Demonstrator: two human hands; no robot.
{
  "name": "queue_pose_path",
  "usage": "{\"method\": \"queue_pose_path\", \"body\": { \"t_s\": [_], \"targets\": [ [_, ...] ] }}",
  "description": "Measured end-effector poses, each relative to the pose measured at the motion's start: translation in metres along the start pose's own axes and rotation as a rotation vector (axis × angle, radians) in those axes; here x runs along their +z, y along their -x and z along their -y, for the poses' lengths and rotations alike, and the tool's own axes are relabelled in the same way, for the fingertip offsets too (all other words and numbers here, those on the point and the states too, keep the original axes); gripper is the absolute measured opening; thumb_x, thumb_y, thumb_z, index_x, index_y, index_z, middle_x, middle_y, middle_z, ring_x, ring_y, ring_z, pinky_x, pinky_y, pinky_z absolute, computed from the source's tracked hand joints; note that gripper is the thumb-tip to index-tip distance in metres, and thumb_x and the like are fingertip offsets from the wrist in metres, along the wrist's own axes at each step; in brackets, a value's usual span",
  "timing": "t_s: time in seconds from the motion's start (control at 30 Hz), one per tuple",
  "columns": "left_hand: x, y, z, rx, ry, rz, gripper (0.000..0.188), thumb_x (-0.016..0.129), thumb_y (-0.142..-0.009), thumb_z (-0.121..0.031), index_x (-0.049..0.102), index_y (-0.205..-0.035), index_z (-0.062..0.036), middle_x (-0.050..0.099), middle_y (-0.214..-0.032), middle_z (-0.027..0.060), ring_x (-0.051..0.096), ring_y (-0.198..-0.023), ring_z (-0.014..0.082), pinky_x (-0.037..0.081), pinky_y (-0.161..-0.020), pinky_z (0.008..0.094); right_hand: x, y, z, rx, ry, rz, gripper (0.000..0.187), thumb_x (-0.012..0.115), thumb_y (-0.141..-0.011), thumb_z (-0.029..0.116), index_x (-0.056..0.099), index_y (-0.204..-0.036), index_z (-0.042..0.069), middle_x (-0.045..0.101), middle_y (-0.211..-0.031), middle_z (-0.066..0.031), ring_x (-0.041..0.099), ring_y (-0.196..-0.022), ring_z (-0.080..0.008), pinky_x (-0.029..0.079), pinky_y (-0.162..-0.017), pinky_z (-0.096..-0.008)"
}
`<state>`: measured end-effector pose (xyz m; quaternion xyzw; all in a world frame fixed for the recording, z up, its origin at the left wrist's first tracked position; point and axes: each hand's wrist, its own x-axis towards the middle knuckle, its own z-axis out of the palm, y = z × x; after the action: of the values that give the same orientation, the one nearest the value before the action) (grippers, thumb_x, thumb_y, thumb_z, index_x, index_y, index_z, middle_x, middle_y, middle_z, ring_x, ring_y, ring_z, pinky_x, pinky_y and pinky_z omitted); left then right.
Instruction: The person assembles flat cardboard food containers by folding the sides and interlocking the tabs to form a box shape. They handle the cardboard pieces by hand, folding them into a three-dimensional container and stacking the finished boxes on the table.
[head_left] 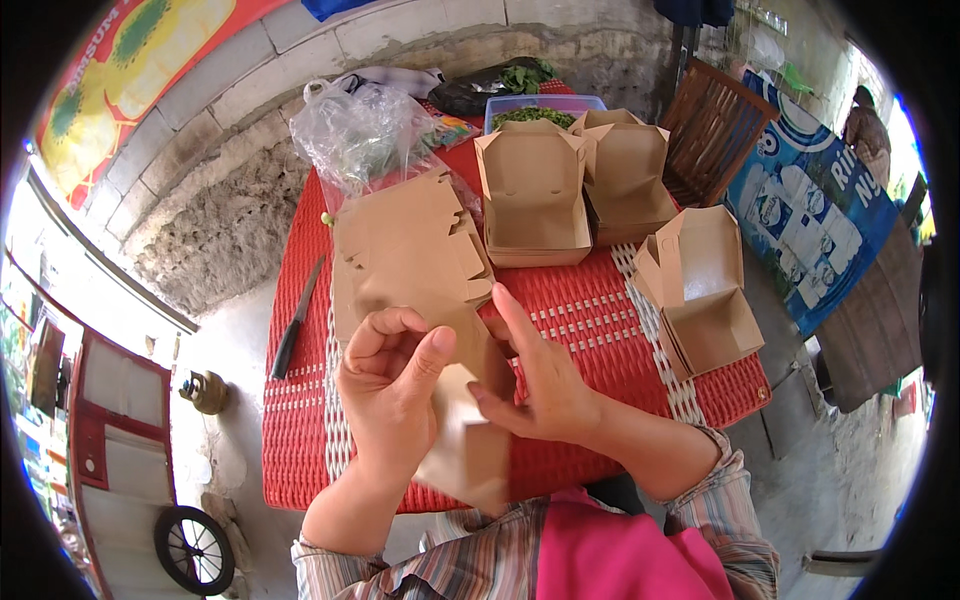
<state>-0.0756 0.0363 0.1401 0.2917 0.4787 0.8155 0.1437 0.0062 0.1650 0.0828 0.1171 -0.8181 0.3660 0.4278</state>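
A partly folded brown cardboard food box [465, 450], smeared by motion, sits between my hands close to my body. My left hand [390, 385] is raised at the box's left side, fingers loosely curled, with a gap between them and the thumb. On the other side, my right hand [550, 385] has its index finger stretched out and its thumb apart, beside the box's upper edge. Whether either hand touches the box is hard to see. Just beyond lie flat, unfolded cardboard sheets [400, 240], with cut tabs along their right edge.
Brown boxes with raised lids stand beyond and to the right: one box [537, 215], another [628, 190] and a third [715, 320]. A knife [296, 325] lies on the red woven tabletop [570, 310] at left. Behind are a clear plastic bag [360, 135] and a tub of chopped greens [535, 115].
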Motion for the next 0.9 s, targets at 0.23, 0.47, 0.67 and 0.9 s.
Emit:
{"method": "queue_pose_path", "body": {
  "t_s": [0.23,0.47,0.67,0.9],
  "targets": [
    [-0.022,-0.015,0.033,-0.012,-0.087,-0.097,0.006,0.066,-0.091,-0.002,0.065,-0.096,0.0006,0.068,-0.089,0.0054,0.065,-0.078,0.0118,0.055,-0.07,0.0255,0.001,0.002,-0.011,0.166,0.017,0.129,0.068,0.059,-0.085,-0.001,0.032,-0.148,0.0,0.057,-0.12,-0.0223,0.064,-0.096,-0.0383,0.055,-0.078,-0.0409],
    [-0.032,-0.025,0.033,-0.062,-0.116,-0.13,0.006,0.07,-0.088,-0.001,0.065,-0.091,0.0025,0.068,-0.082,0.006,0.065,-0.072,0.0113,0.054,-0.066,0.0236,-0.002,0.003,-0.022,0.186,0.088,0.128,0.057,0.054,-0.087,-0.005,0.042,-0.142,0.003,0.059,-0.116,-0.0185,0.065,-0.092,-0.0368,0.055,-0.076,-0.042],
    [-0.033,-0.022,0.041,0.041,-0.544,-0.061,0.007,0.069,-0.089,0.001,0.068,-0.094,0.0037,0.069,-0.084,0.0057,0.065,-0.076,0.0101,0.052,-0.069,0.0222,-0.006,-0.006,-0.024,0.161,0.115,-0.079,0.037,0.057,-0.088,-0.005,0.058,-0.125,0.001,0.059,-0.096,-0.0131,0.062,-0.08,-0.0294,0.052,-0.069,-0.0341],
    [-0.027,-0.013,0.064,-0.025,-0.465,-0.035,0.01,0.073,-0.086,0.0,0.07,-0.095,0.0037,0.07,-0.084,0.0041,0.063,-0.076,0.0079,0.051,-0.069,0.0206,-0.001,-0.001,-0.026,0.277,0.012,-0.187,0.017,0.067,-0.087,0.002,0.063,-0.104,-0.002,0.058,-0.087,-0.0088,0.057,-0.069,-0.0175,0.047,-0.059,-0.029]
  ]
}}
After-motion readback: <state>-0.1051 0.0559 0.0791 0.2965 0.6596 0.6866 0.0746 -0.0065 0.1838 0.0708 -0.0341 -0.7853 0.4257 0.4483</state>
